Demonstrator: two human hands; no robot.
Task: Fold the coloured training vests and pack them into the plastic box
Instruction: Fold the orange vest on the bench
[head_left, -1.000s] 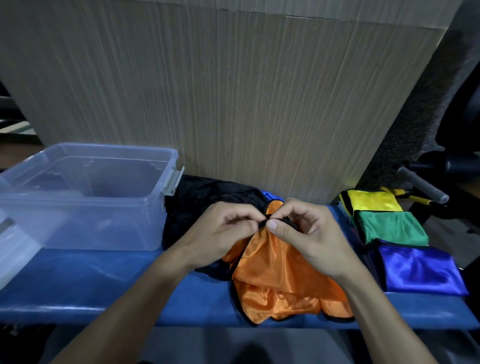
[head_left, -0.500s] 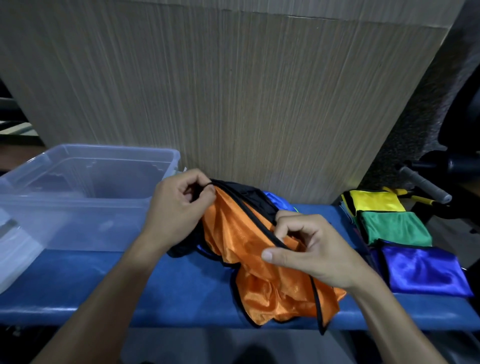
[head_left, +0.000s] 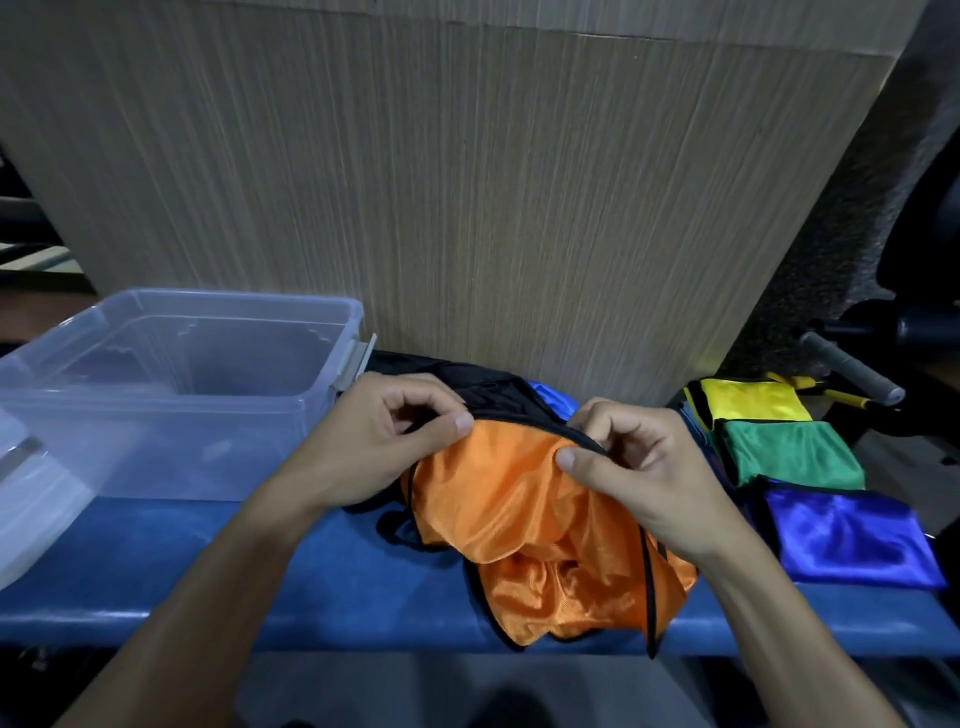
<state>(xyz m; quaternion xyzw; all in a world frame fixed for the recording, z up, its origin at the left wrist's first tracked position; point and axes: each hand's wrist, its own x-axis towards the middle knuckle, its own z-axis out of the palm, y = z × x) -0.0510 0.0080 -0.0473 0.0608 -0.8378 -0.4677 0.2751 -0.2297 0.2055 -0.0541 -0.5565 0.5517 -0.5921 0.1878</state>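
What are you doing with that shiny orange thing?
A person is getting an orange vest ready to fold. The left hand and the right hand each pinch its black-trimmed top edge, and the rest hangs over the blue bench. Yellow, green and blue vests already lie folded on the right. The plastic box on the left holds no vests yet.

Probably a gym or sports store room: a blue padded bench (head_left: 156, 566) against a wood-grain panel (head_left: 467, 182), with a foam-gripped equipment handle (head_left: 852, 370) dimly visible at right.
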